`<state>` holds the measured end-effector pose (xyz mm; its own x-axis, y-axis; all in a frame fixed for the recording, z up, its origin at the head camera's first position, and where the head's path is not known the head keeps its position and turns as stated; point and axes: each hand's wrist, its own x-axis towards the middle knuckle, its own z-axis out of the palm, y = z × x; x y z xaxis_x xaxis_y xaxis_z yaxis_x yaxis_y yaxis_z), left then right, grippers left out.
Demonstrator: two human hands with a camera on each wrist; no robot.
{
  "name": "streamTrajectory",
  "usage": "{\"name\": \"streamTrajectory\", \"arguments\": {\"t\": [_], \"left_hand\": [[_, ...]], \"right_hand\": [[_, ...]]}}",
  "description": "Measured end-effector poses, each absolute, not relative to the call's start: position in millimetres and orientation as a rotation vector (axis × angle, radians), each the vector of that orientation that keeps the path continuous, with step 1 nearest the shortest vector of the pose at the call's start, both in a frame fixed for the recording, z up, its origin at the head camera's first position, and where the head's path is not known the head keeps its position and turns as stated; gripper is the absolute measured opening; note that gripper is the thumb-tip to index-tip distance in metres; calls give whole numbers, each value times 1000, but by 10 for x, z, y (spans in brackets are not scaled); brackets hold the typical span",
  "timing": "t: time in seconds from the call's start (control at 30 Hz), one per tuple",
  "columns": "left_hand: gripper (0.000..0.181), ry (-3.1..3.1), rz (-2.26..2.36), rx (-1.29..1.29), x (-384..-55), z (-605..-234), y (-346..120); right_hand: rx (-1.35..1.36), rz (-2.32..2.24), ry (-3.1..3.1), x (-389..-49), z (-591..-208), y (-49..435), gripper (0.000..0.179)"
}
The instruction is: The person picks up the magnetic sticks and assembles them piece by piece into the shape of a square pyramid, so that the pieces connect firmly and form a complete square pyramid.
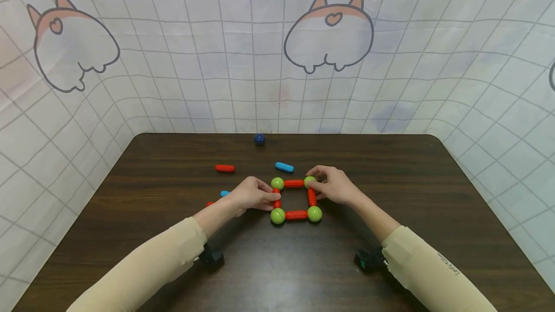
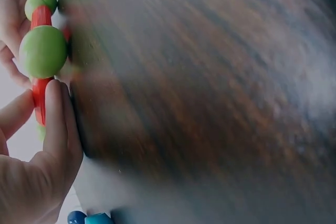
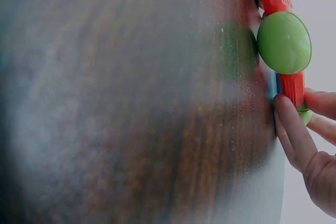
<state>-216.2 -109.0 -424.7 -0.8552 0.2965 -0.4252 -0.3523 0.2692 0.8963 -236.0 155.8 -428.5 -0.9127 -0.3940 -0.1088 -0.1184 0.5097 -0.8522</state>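
A square frame of red rods and green balls lies on the table in the head view. My left hand (image 1: 256, 195) pinches the left red rod (image 2: 42, 100) between thumb and fingers, between two corner balls. My right hand (image 1: 334, 185) is at the far right corner, its thumb and fingers around the green ball (image 1: 310, 181) there. Other fingers of that hand lie beside the right red rod (image 1: 312, 197). The near corners are a left green ball (image 1: 278, 215) and a right green ball (image 1: 314, 214), joined by the near red rod (image 1: 297, 215). Fingers partly cover the left rod.
Beyond the frame lie a blue rod (image 1: 284, 167), a red rod (image 1: 225, 168) and a dark blue ball (image 1: 259, 139) near the table's back edge. Another blue rod (image 1: 225, 193) and a red piece (image 1: 210, 203) are partly hidden by my left arm. A patterned cloth (image 1: 277, 95) hangs behind.
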Motion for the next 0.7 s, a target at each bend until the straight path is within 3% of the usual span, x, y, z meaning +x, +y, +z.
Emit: {"name": "streamTrajectory", "arguments": {"t": [0.5,0.7], "left_hand": [[31,2280,1528,5,-2128,-4259,-1105],[26,2555,1318,158,-2168,-4209,-1201]], "right_hand": [[-418,-1371,2451,-2343,-4284,1590,30],[-423,-1383,2458,-2337,-4290,1639,29]]}}
